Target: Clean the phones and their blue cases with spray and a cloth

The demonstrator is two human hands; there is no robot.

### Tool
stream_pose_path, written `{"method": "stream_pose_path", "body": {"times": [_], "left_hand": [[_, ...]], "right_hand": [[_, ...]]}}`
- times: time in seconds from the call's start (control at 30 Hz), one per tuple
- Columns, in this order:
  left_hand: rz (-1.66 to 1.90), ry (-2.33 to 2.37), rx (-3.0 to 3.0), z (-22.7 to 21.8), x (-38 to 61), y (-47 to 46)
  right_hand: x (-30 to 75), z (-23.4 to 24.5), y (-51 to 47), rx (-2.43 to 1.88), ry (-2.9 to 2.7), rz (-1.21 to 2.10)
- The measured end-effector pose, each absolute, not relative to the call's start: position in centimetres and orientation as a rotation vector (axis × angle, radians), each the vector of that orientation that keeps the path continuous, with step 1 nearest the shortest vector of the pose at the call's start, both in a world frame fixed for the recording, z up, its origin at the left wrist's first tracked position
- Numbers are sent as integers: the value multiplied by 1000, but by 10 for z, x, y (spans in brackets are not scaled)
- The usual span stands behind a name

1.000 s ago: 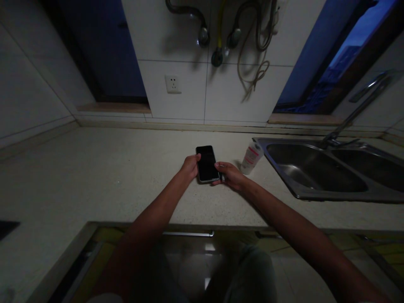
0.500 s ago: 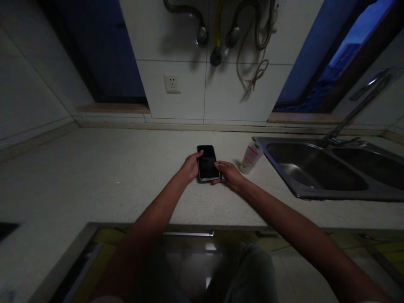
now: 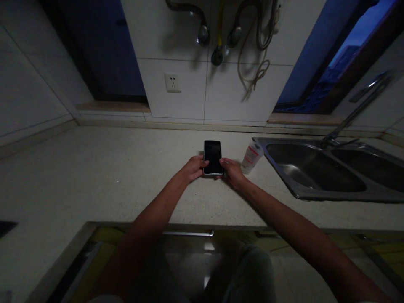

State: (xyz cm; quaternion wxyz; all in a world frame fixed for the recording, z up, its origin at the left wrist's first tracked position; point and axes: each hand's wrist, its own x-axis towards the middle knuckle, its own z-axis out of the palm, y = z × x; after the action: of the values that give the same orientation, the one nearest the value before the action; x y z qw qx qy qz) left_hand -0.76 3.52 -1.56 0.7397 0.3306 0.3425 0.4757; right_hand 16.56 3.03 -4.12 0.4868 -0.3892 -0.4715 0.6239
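Note:
A smartphone (image 3: 212, 155) with a dark screen is held upright between both hands, over the pale countertop. My left hand (image 3: 194, 167) grips its left edge, the thumb lying on the lower left of the screen. On the other side my right hand (image 3: 231, 170) closes on the lower right edge, thumb at the rim. The fingers behind the phone are mostly hidden. Just right of my right hand stands a translucent plastic cup (image 3: 252, 156) with red print, leaning a little.
The countertop (image 3: 78, 176) runs along a tiled wall with a power socket (image 3: 172, 83). Hoses and pipe valves (image 3: 217, 54) hang above. To the right are a steel double sink (image 3: 298, 195) and its faucet (image 3: 350, 111). A drawer handle (image 3: 189, 233) lies below the counter edge.
The phone has shifted slightly right and away from me, and stands straighter. My left thumb has slid from the upper left of the phone to its lower left.

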Motion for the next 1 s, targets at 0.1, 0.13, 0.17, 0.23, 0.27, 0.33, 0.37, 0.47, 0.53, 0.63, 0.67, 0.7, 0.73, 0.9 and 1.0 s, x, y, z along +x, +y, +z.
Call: {"method": "stream_pose_path", "body": {"times": [0.1, 0.13, 0.17, 0.23, 0.27, 0.33, 0.37, 0.47, 0.53, 0.63, 0.67, 0.7, 0.73, 0.9, 1.0], "left_hand": [[1065, 790, 720, -21, -5, 36], [1077, 806, 725, -22, -5, 37], [1093, 824, 730, -23, -4, 37], [1118, 849, 733, -23, -3, 38], [1120, 847, 727, -22, -3, 38], [1104, 816, 706, -18, -3, 38], [1084, 794, 692, -15, -3, 38], [1017, 757, 659, -9, -5, 35], [1029, 778, 677, -7, -6, 33], [1140, 839, 788, -8, -9, 32], [1163, 855, 832, -9, -9, 31], [1169, 872, 871, -10, -10, 31], [1164, 893, 901, -11, -10, 31], [1169, 1086, 916, -12, -6, 28], [1208, 1236, 995, -16, -5, 27]], "right_hand": [[161, -42, 29, -947, -1146, 1428], [160, -43, 28, -944, -1160, 1413], [160, -43, 28, -940, -1172, 1400], [160, -43, 28, -937, -1176, 1387], [160, -43, 28, -938, -1171, 1389], [161, -42, 27, -944, -1163, 1401], [161, -42, 27, -948, -1173, 1401], [161, -39, 23, -955, -1276, 1363], [160, -37, 18, -924, -1389, 1349], [160, -34, 12, -844, -1565, 1353], [160, -34, 10, -828, -1611, 1351], [160, -33, 9, -822, -1646, 1350], [160, -32, 9, -825, -1671, 1352], [166, -34, 14, -963, -1802, 1139], [173, -34, 20, -1156, -1874, 727]]}}
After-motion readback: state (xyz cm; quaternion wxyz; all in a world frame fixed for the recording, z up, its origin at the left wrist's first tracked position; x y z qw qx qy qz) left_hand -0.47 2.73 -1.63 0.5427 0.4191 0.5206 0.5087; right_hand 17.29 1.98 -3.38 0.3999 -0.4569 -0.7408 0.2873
